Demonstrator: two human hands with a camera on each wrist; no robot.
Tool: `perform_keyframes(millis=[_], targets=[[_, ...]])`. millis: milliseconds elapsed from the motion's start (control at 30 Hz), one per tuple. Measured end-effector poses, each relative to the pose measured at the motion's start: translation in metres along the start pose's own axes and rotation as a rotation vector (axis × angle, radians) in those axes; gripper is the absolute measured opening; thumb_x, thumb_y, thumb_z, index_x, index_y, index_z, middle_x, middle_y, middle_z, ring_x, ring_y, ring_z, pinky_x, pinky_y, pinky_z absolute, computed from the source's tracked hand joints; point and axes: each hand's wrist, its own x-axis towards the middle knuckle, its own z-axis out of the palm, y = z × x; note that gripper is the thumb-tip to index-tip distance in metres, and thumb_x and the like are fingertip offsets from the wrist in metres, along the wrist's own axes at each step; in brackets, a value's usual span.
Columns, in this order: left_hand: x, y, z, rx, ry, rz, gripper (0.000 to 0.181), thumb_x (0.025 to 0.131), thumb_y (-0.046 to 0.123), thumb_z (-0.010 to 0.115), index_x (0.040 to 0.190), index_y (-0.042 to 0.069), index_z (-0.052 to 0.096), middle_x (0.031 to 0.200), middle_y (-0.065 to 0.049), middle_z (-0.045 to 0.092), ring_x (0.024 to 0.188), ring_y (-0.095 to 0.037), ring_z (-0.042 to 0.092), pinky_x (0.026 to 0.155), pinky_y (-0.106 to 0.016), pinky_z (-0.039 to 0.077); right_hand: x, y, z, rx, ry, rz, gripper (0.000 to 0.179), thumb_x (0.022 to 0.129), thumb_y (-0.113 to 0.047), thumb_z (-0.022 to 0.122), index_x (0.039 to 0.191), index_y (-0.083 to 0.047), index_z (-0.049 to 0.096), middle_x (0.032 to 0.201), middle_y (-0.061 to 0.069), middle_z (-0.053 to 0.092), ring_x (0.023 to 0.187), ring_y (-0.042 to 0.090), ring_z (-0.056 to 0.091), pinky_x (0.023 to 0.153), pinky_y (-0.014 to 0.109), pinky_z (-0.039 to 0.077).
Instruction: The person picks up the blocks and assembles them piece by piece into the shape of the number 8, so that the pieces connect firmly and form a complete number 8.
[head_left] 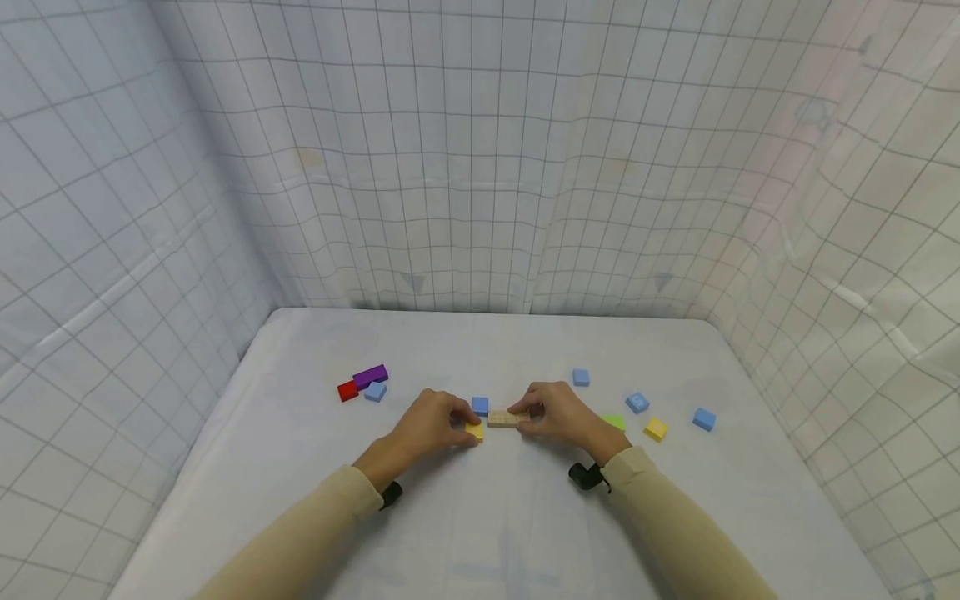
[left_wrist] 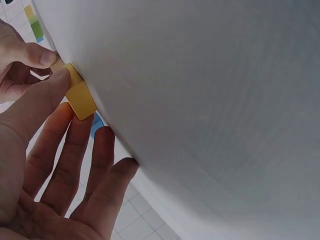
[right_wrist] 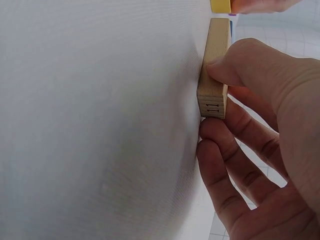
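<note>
My left hand (head_left: 429, 423) pinches a small yellow block (head_left: 476, 432) between thumb and fingers, near the middle of the white table. In the left wrist view the yellow block (left_wrist: 81, 100) sits between the thumb and fingertips, the other fingers spread loosely. From the right, my right hand (head_left: 558, 412) grips a long plain wooden block (head_left: 501, 418) lying on the table. Its end shows the number 11 in the right wrist view, with the thumb on the wooden block (right_wrist: 214, 55). A blue block (head_left: 480, 405) lies just beyond, near the gap between both held blocks.
At the left lie a red block (head_left: 347, 390), a purple block (head_left: 371, 377) and a blue block (head_left: 376, 392). To the right are several blue blocks, one at the far right (head_left: 704, 418), and a yellow block (head_left: 656, 429). My right wrist partly covers a green block (head_left: 615, 422).
</note>
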Motion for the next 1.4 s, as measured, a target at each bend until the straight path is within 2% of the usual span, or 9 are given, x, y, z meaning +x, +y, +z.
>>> perform_keyframes(millis=[167,433,767,1233,1400], targets=[[0.001,0.004,0.002,0.025,0.015,-0.011,0.023,0.09,0.02,0.104,0.11,0.016,0.093,0.11,0.002,0.089,0.095,-0.012,0.069,0.099,-0.042,0.066,0.0,-0.001,-0.001,-0.004,-0.001,0.003,0.025,0.101,-0.012,0.091,0.126,-0.015,0.091,0.107,-0.004,0.079,0.089,0.002,0.061,0.083,0.021,0.056],[0.001,0.007,0.006,0.069,0.045,0.01,0.024,0.088,0.02,0.105,0.109,0.017,0.093,0.105,0.003,0.088,0.089,-0.01,0.064,0.085,-0.03,0.058,0.0,-0.001,-0.003,-0.006,0.001,-0.014,0.025,0.101,-0.011,0.091,0.126,-0.015,0.091,0.108,-0.003,0.08,0.09,0.001,0.064,0.085,0.022,0.058],[-0.001,0.009,0.007,0.068,0.052,-0.008,0.023,0.088,0.019,0.105,0.108,0.017,0.093,0.107,0.001,0.089,0.091,-0.012,0.068,0.086,-0.033,0.062,0.001,-0.002,-0.002,0.002,0.002,-0.02,0.024,0.101,-0.01,0.091,0.124,-0.013,0.091,0.105,-0.002,0.08,0.089,0.002,0.064,0.082,0.021,0.057],[0.0,0.013,0.008,0.085,0.04,-0.013,0.023,0.088,0.019,0.105,0.108,0.016,0.093,0.108,0.0,0.088,0.091,-0.012,0.069,0.086,-0.035,0.062,-0.002,0.002,-0.003,0.02,-0.036,0.01,0.026,0.102,-0.013,0.091,0.128,-0.017,0.09,0.114,-0.003,0.081,0.103,0.005,0.072,0.095,0.027,0.062],[0.001,0.013,0.008,0.09,0.043,-0.014,0.023,0.088,0.019,0.105,0.108,0.016,0.094,0.107,0.001,0.088,0.091,-0.012,0.069,0.085,-0.034,0.063,-0.001,0.003,-0.003,0.02,-0.04,-0.009,0.026,0.102,-0.012,0.091,0.128,-0.016,0.089,0.113,-0.002,0.081,0.1,0.004,0.07,0.093,0.028,0.063]])
